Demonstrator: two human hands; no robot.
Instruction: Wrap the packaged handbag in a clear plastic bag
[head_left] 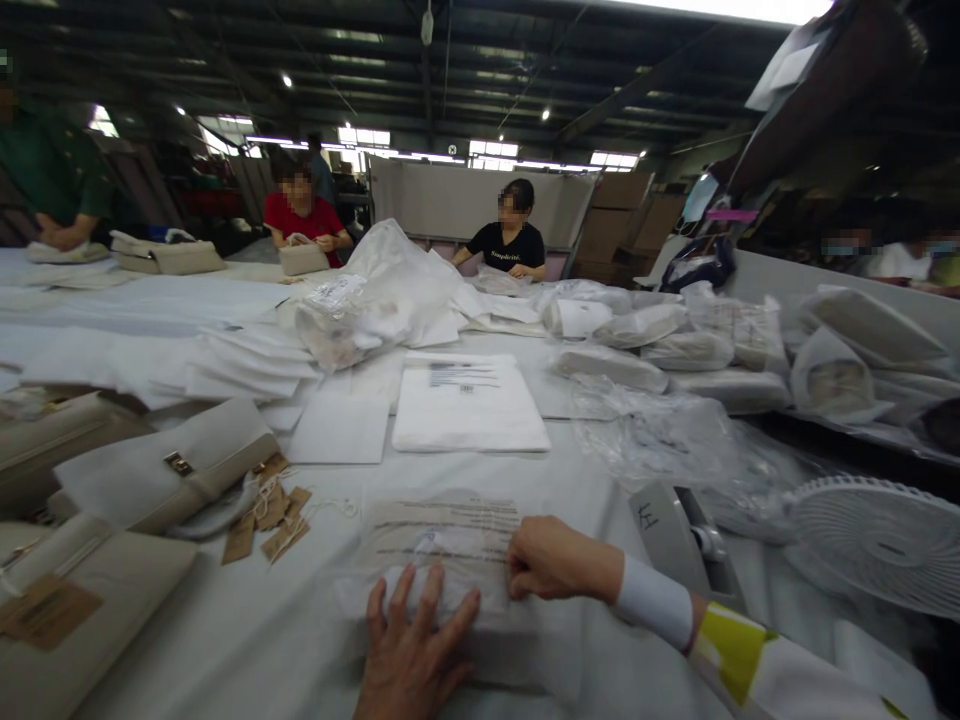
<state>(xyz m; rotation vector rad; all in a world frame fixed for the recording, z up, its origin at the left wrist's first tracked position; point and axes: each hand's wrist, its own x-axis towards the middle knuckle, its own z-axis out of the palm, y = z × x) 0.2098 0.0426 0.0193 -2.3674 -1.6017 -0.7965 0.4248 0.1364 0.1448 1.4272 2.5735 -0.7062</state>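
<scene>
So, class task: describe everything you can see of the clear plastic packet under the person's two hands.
The plastic packet lies flat on the white table cover, near the front edge. It is a thin, see-through bag with lines of dark print across its upper face, too blurred to read, and something pale and soft-looking inside. The left hand presses flat on its near part, fingers spread. The right hand, curled shut, touches its right edge. Brown paper tags lie apart to its left.

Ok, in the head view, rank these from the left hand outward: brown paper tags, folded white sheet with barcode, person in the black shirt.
1. Brown paper tags, just left of the left hand.
2. Folded white sheet with barcode, mid-table, straight ahead.
3. Person in the black shirt, at the table's far end.
</scene>
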